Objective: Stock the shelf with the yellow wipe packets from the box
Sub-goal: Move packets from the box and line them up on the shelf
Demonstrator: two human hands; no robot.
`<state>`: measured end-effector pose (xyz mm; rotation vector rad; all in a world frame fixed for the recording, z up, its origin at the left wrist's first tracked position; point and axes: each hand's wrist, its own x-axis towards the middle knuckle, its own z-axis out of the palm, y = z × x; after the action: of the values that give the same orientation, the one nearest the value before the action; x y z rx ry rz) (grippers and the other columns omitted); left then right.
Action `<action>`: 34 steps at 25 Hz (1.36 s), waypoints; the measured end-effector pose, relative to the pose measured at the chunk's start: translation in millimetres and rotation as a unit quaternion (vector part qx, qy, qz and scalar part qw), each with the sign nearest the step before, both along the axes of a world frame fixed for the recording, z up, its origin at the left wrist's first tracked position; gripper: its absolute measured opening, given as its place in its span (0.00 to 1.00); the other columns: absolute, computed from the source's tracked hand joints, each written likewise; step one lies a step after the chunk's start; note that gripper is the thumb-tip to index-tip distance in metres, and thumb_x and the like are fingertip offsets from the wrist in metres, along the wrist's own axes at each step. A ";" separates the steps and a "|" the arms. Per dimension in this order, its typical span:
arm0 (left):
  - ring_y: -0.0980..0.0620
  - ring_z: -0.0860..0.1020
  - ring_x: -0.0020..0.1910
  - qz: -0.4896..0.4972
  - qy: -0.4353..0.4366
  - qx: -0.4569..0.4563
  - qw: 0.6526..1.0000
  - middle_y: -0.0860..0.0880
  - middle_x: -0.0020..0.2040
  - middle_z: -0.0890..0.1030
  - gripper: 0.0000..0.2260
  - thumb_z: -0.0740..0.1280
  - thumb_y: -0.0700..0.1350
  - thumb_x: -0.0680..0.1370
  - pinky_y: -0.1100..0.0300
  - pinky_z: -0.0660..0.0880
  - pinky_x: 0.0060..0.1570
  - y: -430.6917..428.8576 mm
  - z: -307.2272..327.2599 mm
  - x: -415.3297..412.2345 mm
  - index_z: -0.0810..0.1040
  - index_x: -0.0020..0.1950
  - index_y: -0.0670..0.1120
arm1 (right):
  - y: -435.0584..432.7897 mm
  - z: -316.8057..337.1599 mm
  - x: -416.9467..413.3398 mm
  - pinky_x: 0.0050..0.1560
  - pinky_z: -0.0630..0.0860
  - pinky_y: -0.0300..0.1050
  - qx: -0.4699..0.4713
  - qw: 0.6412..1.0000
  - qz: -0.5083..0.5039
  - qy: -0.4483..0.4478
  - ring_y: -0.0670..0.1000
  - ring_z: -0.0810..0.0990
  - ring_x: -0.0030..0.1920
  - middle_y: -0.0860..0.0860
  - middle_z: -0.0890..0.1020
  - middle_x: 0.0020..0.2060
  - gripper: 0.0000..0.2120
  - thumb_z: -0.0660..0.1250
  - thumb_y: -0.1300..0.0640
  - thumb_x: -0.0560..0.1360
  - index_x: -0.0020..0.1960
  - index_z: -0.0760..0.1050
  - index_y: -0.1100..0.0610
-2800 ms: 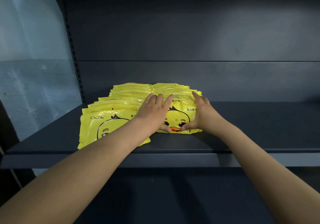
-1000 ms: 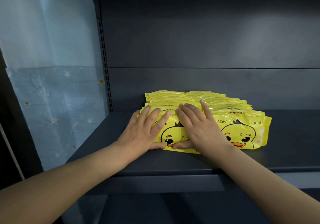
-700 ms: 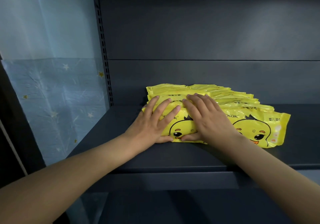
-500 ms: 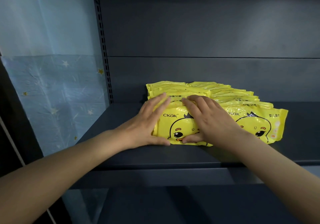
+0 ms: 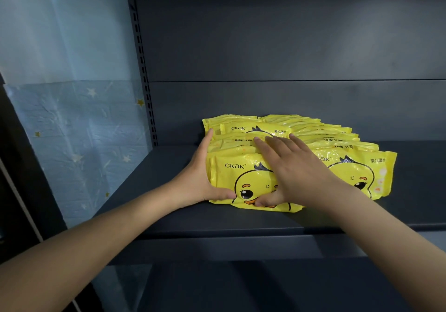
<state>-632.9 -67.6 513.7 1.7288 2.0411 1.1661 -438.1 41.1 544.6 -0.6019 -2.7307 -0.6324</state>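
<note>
- The back panel [image 5: 289,34] of the shelving is the broadest surface: flat, matte, dark grey metal, crossed by one thin horizontal seam.
- The shelf board [image 5: 154,186] is the same dark matte metal, a wide flat slab with a folded front lip. It bears all the packets.
- A blue sheet [image 5: 72,130] hangs to the left of the unit. It is thin and creased, and its lower part is printed with small pale and gold stars.
- A slotted upright [image 5: 144,89] runs down the left edge of the back panel, a narrow strip punched with a column of small rectangular holes.
- The yellow wipe packets [image 5: 243,128] lie on the shelf board in two rows side by side, reaching towards the back panel. Each is a flat, glossy plastic pouch with crimped ends, and each overlaps the one behind it like a shingle.
- The right row [image 5: 350,169] ends in a pouch showing a cartoon duck face, partly hidden by the forearm.
- The front packet [image 5: 224,174] of the left row reads "ckak" above the same duck.
- The right hand [image 5: 296,171] lies palm down on the left row, its fingers straight and spread across the pouch tops. Its thumb presses on the front packet near the duck's beak.
- The left hand [image 5: 195,181] is set against the left ends of that row with its fingers straight and together. Its thumb lies along the front packet's lower edge — pressing, not curled round anything.
</note>
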 end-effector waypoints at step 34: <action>0.53 0.70 0.65 -0.052 0.248 -0.180 0.951 0.52 0.67 0.71 0.17 0.59 0.53 0.79 0.63 0.64 0.63 82.7 110.5 -36.1 0.74 0.65 0.50 | -6.5 5.8 0.2 0.73 0.38 0.63 -0.048 0.999 -0.017 -0.008 0.53 0.50 0.76 0.51 0.51 0.76 0.53 0.62 0.28 0.66 0.77 0.38 0.51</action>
<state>-669.0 15.2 624.2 2.0403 2.2072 0.3056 -438.0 34.6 550.5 -0.6702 -2.7838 -0.5198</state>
